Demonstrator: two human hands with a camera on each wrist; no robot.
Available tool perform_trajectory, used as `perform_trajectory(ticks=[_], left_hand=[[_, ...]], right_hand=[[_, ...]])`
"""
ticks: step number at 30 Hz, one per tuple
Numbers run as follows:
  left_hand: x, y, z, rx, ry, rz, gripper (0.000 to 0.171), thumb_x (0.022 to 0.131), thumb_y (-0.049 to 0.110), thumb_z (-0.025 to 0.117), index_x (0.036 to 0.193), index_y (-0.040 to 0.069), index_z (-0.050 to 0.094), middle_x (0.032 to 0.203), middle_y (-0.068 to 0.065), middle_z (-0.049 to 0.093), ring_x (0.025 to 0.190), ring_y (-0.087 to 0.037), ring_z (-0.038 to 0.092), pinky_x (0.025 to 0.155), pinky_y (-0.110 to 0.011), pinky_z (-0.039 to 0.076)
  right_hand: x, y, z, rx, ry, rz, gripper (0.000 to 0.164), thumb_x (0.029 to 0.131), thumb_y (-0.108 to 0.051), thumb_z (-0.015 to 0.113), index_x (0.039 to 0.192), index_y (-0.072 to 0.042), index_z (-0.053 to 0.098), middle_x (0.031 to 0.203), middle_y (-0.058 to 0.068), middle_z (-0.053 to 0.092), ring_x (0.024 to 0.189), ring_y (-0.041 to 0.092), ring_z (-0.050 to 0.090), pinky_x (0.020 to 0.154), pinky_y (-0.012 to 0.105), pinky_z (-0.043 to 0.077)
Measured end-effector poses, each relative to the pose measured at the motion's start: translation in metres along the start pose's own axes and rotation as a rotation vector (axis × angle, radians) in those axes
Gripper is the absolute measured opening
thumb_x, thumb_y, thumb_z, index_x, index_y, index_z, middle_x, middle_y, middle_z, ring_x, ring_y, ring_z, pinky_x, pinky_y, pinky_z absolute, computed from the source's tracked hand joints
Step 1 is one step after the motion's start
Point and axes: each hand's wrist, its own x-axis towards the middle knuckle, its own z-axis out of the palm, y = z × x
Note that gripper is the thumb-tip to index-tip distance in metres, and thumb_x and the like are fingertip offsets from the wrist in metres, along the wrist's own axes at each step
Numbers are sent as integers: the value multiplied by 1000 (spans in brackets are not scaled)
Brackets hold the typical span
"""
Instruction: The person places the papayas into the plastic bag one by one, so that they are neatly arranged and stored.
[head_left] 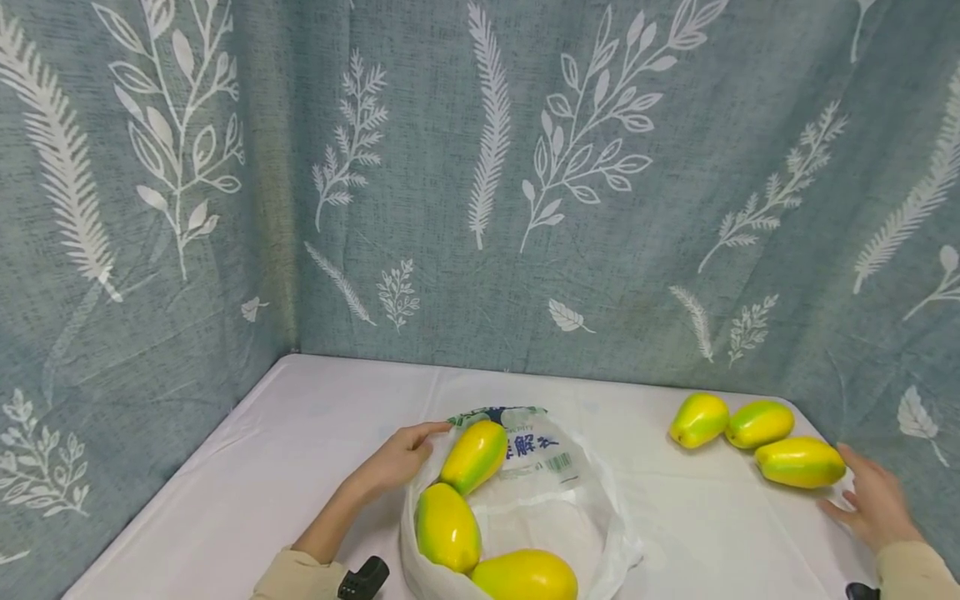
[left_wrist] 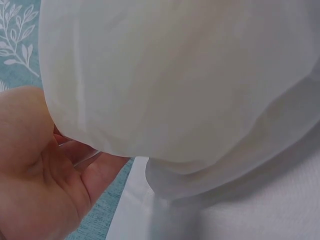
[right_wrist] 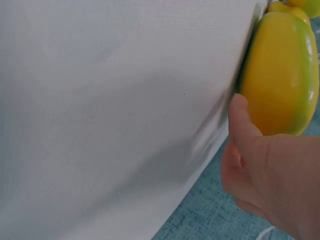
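- Yellow-green papaya [head_left: 801, 462]: lies at the table's [head_left: 337, 408] far right, nearest of three grouped there.
- Right hand [head_left: 873, 500]: loosely open at its right end, gripping nothing; thumb and fingers opposed across the middle would likely hold more securely.
- Left hand [head_left: 393, 458]: at the plastic bag's [head_left: 543, 521] left rim; whether pinching, cannot tell.

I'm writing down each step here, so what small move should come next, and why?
Probably close the right hand around the yellow fruit nearest it: the hand is at that fruit's end, but its fingers aren't wrapped round it. Three fruits show in the bag, whose mouth is open, and the left hand is at its rim.
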Motion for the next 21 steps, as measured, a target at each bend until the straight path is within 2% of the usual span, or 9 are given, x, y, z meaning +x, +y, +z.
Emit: perform_trajectory(ticks=[1,4,6,10,15,18,21], left_hand=[[0,0,0,2,0,1,39,98,-2,39,134,2,53,139,-19,47,132,-40,35,104,-59,28],[0,0,-1,10,-3,6,39,98,-1,39,134,2,53,138,-19,47,132,-40,35,104,-58,29],[-1,0,-2,18,1,8,38,98,-1,39,133,2,53,138,-19,48,131,-40,36,103,-58,30],[-1,0,-1,21,9,1,38,98,-1,39,133,2,54,138,-19,48,131,-39,37,104,-58,30],[-2,0,-1,24,10,-9,38,98,-1,39,133,1,53,138,-18,48,131,-39,36,104,-58,30],[-1,0,0,26,6,-6,38,98,-1,38,133,1,53,138,-18,48,132,-39,36,104,-58,29],[0,0,1,30,2,2,39,98,-1,38,133,1,53,138,-18,48,132,-39,35,105,-57,28]], right_hand=[[-3,-3,4,78,34,43,97,86,-62,50,153,-21,-7,156,7,-20,141,39,-6,74,39,56],[-13,-11,12,116,64,83,102,83,-64,51,152,-20,-10,155,9,-22,141,37,-6,63,35,56],[-18,-13,17,117,74,94,99,85,-61,50,153,-19,-10,155,10,-20,141,38,-4,65,38,57],[-33,-18,26,104,68,110,89,92,-54,43,152,-15,-11,156,10,-17,141,38,-2,82,42,53],[-50,-27,38,107,49,100,92,92,-55,43,151,-13,-14,157,10,-14,141,36,3,85,39,52],[-49,-29,40,89,51,104,91,92,-56,41,152,-13,-11,158,11,-9,141,35,9,87,40,51],[-33,-22,36,60,68,110,89,92,-57,40,153,-11,-6,158,14,-2,137,36,18,81,40,54]])
